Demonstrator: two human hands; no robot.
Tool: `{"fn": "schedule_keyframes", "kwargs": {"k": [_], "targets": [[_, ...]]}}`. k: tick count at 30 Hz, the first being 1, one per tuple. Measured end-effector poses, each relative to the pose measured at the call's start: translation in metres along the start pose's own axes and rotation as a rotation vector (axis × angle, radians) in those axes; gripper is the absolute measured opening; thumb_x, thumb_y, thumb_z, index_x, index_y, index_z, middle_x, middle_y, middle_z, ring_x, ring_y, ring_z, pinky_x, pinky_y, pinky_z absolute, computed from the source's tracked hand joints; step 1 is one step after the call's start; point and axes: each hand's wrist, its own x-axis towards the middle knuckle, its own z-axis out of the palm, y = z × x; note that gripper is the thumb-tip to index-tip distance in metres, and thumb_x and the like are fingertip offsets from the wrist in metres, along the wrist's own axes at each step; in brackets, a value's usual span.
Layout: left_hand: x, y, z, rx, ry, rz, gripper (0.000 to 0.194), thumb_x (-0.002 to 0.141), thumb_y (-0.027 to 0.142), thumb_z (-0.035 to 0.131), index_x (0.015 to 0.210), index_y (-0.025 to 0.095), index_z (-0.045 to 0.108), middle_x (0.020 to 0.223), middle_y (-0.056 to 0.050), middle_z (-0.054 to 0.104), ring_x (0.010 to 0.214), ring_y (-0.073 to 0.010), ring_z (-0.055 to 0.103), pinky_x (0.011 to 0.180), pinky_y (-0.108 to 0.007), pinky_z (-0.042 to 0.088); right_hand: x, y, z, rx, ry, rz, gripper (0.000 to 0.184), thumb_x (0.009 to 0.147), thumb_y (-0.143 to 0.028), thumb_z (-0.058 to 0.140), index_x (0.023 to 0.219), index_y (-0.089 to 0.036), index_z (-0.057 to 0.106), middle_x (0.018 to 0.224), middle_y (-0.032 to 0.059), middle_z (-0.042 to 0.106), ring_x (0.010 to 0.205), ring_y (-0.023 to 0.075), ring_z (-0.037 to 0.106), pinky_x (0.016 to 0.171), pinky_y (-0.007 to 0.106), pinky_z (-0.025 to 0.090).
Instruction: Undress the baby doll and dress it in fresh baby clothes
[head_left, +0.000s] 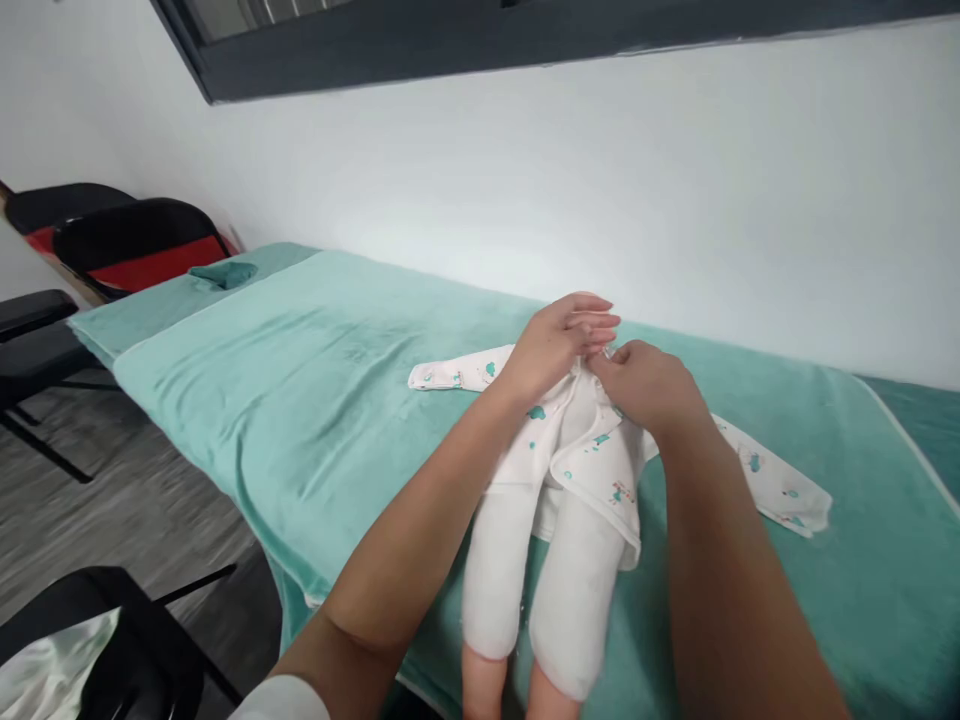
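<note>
A doll lies on its back, its white padded legs [574,590] pointing towards me and its bare lower legs showing at the bottom edge. It wears a white baby shirt [600,450] with small green and orange prints, the sleeves spread out to both sides. At the shirt's neckline my left hand [559,345] has its outer fingers stretched to the right, thumb and forefinger close together at the collar. My right hand [649,385] meets it there, fingers curled and pinching the collar edge. The doll's head is mostly hidden behind my hands.
A teal cloth covers the long table [300,340], which runs along a white wall [525,180]. Black folding chairs [142,240] with red parts stand at the far left. Another black chair [150,620], with pale fabric [56,670] on it, is at the lower left.
</note>
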Motion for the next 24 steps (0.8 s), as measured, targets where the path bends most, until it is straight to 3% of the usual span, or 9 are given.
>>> {"fn": "schedule_keyframes", "kwargs": {"k": [2,4,9,12,16,20,24], "targets": [[0.004,-0.004,0.0,-0.017,0.052,0.032,0.024,0.092,0.012,0.048,0.108,0.018,0.064,0.116,-0.009,0.075,0.105,-0.0168,0.07,0.087,-0.029,0.055,0.0,0.004,0.001,0.022,0.029,-0.035,0.021,0.084,-0.038,0.052,0.069,-0.023,0.053,0.071,0.0067,0.062,0.07,0.0248,0.056,0.066,0.034,0.039],[0.008,-0.01,-0.003,0.111,0.154,0.003,0.018,0.089,0.014,0.055,0.101,0.017,0.067,0.107,-0.008,0.076,0.1,-0.0181,0.07,0.084,-0.029,0.055,0.001,0.009,0.001,0.106,0.037,-0.061,0.02,0.081,-0.03,0.052,0.062,-0.023,0.049,0.064,0.0041,0.058,0.064,0.0209,0.051,0.062,0.032,0.036],[0.006,-0.02,-0.006,0.445,0.233,-0.059,0.013,0.086,0.018,0.059,0.089,0.018,0.071,0.096,-0.006,0.076,0.09,-0.0194,0.069,0.084,-0.032,0.052,0.003,0.012,0.008,0.51,0.113,-0.102,0.021,0.08,-0.031,0.055,0.062,-0.021,0.053,0.058,-0.0007,0.055,0.059,0.0159,0.05,0.059,0.029,0.035],[0.0,-0.022,-0.005,0.514,0.236,0.012,0.016,0.088,0.017,0.056,0.089,0.018,0.072,0.099,-0.006,0.076,0.094,-0.0197,0.068,0.09,-0.032,0.051,0.0,0.003,0.017,0.674,0.149,-0.16,0.016,0.082,-0.033,0.057,0.078,-0.019,0.064,0.07,0.0005,0.064,0.067,0.0171,0.057,0.065,0.029,0.042],[-0.014,-0.025,-0.006,0.415,0.224,0.091,0.022,0.091,0.014,0.049,0.097,0.018,0.07,0.104,-0.003,0.076,0.098,-0.0163,0.068,0.094,-0.029,0.05,-0.012,-0.01,0.027,0.641,0.157,-0.34,0.02,0.085,-0.032,0.058,0.096,-0.019,0.07,0.1,0.0058,0.071,0.087,0.0204,0.063,0.082,0.035,0.049],[-0.045,-0.027,-0.01,0.319,0.276,0.13,0.019,0.093,0.021,0.052,0.101,0.018,0.07,0.103,-0.003,0.075,0.097,-0.0149,0.067,0.088,-0.026,0.05,-0.045,-0.008,0.029,0.644,0.167,-0.471,0.031,0.093,-0.036,0.057,0.118,-0.021,0.066,0.124,0.0084,0.068,0.116,0.0247,0.06,0.104,0.043,0.046],[-0.093,-0.037,-0.017,0.254,0.425,0.091,0.02,0.095,0.028,0.052,0.104,0.019,0.068,0.095,-0.002,0.073,0.089,-0.0145,0.067,0.081,-0.025,0.051,-0.111,0.011,0.042,0.516,0.301,-0.58,0.051,0.096,-0.038,0.059,0.144,-0.024,0.047,0.149,0.0112,0.051,0.139,0.0285,0.045,0.115,0.053,0.037]]}}
